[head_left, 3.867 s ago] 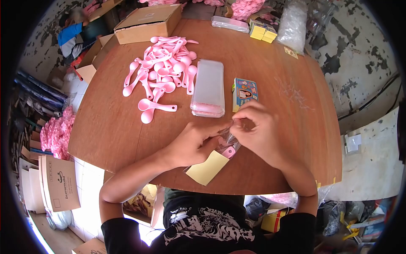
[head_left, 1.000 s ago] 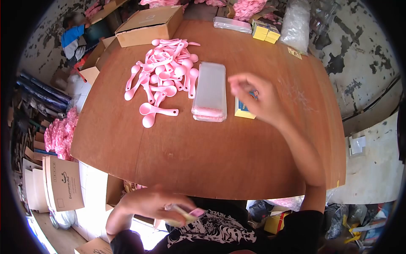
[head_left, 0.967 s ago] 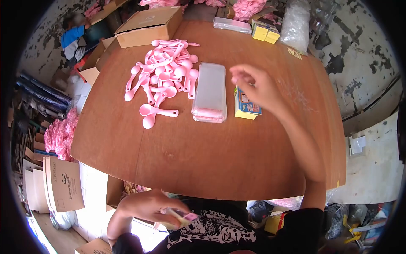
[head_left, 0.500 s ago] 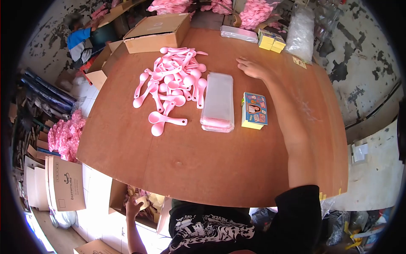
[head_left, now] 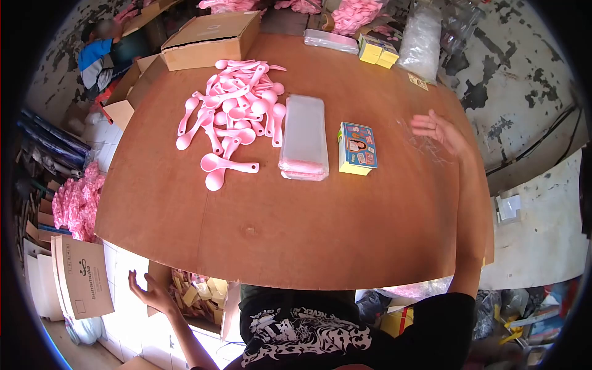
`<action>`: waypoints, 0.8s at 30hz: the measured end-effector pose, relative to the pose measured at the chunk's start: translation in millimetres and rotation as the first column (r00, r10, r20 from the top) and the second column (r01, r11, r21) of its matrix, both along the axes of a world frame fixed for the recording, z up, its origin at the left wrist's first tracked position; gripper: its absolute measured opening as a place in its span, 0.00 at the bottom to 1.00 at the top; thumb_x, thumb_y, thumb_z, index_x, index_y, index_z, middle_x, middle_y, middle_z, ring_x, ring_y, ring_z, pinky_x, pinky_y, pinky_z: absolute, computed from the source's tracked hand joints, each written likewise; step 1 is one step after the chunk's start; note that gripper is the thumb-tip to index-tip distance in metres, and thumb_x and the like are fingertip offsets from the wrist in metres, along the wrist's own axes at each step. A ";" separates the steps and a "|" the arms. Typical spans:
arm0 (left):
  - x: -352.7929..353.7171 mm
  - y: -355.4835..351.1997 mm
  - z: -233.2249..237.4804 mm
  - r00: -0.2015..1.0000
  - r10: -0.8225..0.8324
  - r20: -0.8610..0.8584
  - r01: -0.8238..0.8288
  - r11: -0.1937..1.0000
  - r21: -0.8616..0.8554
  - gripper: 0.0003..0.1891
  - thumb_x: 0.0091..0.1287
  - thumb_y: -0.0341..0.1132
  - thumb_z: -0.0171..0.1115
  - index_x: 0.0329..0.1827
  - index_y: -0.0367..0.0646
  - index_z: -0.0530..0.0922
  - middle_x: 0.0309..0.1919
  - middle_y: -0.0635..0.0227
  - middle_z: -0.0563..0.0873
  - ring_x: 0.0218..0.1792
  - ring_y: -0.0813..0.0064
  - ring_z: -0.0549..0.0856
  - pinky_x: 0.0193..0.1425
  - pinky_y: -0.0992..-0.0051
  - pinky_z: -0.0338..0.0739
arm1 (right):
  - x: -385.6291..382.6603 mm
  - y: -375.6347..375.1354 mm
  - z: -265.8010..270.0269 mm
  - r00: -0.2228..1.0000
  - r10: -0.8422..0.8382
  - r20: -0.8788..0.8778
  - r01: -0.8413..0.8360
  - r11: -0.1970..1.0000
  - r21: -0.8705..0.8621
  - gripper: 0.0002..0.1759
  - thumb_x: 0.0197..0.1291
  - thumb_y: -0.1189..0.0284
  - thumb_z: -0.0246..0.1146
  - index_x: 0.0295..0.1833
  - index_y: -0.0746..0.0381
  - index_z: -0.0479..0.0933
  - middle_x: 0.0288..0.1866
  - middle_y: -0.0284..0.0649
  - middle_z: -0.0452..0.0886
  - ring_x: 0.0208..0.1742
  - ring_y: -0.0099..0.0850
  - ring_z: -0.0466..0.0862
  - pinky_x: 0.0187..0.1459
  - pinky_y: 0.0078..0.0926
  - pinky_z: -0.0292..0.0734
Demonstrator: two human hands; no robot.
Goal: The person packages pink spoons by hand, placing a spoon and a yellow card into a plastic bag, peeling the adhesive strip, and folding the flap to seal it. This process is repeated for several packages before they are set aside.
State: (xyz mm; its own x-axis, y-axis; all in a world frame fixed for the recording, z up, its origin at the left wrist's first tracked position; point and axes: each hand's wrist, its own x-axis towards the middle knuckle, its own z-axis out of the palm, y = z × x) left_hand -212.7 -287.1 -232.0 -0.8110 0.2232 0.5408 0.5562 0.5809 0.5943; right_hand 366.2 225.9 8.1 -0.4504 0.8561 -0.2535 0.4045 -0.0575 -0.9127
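My right hand point(head_left: 439, 131) is over the right side of the brown table point(head_left: 259, 228), fingers stretched and holding nothing. The nearest thing to it is a stack of printed cards point(head_left: 357, 147), with a blue face and yellow sides. Left of the cards lies a stack of clear plastic bags point(head_left: 302, 139). Pink measuring spoons point(head_left: 237, 111) are heaped further left, several overlapping. Below the table's front edge, my left hand point(head_left: 151, 292) is open with fingers apart, beside an open carton point(head_left: 231, 302) of small yellowish packets point(head_left: 200, 293).
A cardboard box point(head_left: 209, 40) sits at the far left of the table. Along the back are another bag stack point(head_left: 331, 41), yellow card stacks point(head_left: 377, 50) and a clear plastic roll point(head_left: 421, 43). A person point(head_left: 97, 58) is at the upper left. A carton point(head_left: 80, 274) stands at lower left.
My right hand has moved right and nearer, away from the table's back. My left hand has come out of the carton to the left, its fingers spreading. The whole view has shifted slightly.
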 end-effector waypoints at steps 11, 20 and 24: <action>139.9 180.9 249.7 0.246 -0.933 -0.262 0.968 0.227 0.104 0.06 0.59 0.21 0.62 0.39 0.33 0.80 0.39 0.54 0.84 0.43 0.59 0.86 0.52 0.64 0.79 | -189.5 -144.0 7.9 0.931 0.128 0.341 -0.364 0.353 0.862 0.08 0.59 0.77 0.66 0.44 0.65 0.84 0.39 0.41 0.86 0.35 0.36 0.86 0.37 0.30 0.81; 157.6 293.4 230.1 0.098 -0.991 -0.089 0.988 0.086 0.130 0.08 0.59 0.23 0.64 0.41 0.33 0.82 0.37 0.56 0.85 0.34 0.63 0.85 0.39 0.67 0.77 | -252.8 -106.0 -8.6 0.666 0.208 0.717 -0.680 0.566 0.467 0.09 0.45 0.67 0.71 0.34 0.57 0.88 0.32 0.38 0.88 0.38 0.38 0.87 0.40 0.38 0.80; 150.5 294.8 211.4 0.092 -0.988 0.125 0.974 0.116 0.194 0.08 0.62 0.22 0.63 0.44 0.34 0.81 0.38 0.61 0.85 0.41 0.76 0.84 0.42 0.76 0.77 | -251.5 -100.9 -13.6 0.659 0.230 0.716 -0.710 0.503 0.492 0.07 0.50 0.69 0.69 0.34 0.59 0.87 0.32 0.40 0.88 0.38 0.38 0.87 0.41 0.36 0.79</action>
State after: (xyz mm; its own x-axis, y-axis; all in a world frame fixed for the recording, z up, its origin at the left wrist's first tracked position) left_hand -62.2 7.7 -20.6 0.0310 0.8833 0.4679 0.4943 -0.4204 0.7609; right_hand 114.7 124.9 -5.4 -0.8422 0.5385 -0.0264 0.5331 0.8245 -0.1899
